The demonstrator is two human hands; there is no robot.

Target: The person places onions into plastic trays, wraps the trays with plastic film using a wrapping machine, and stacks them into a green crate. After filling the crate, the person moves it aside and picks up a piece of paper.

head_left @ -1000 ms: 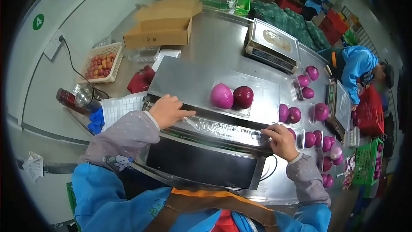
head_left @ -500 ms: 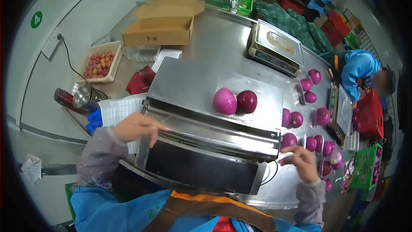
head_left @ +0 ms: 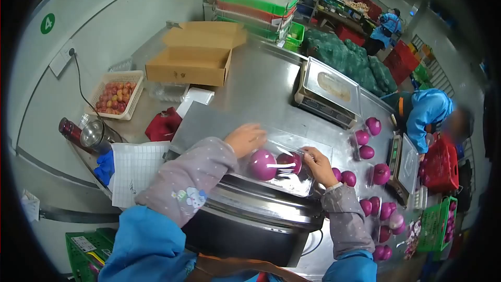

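Two purple onions (head_left: pixel 262 164) sit side by side in a clear tray with shiny film over them, on the metal plate of the wrapping machine (head_left: pixel 198 122). My left hand (head_left: pixel 246 140) lies at the tray's upper left, its fingers bent over the film; what is under them is hidden. At the tray's right edge my right hand (head_left: pixel 320 167) pinches the clear film between thumb and fingers. The machine's metal bar and black front (head_left: pixel 240 235) are below the tray, near my body.
An open cardboard box (head_left: pixel 188 65), a basket of fruit (head_left: pixel 116 96) and a steel cup (head_left: pixel 94 134) are on the left. Beyond stands a scale (head_left: pixel 329 91). More packed onions (head_left: pixel 381 174) and a second scale (head_left: pixel 404 164) are on the right, near a person in blue (head_left: pixel 425 115).
Both hands have moved from the machine's front bar to the onions. Film now stretches over the onions. The camera view has shifted, so the surroundings sit lower in the frame.
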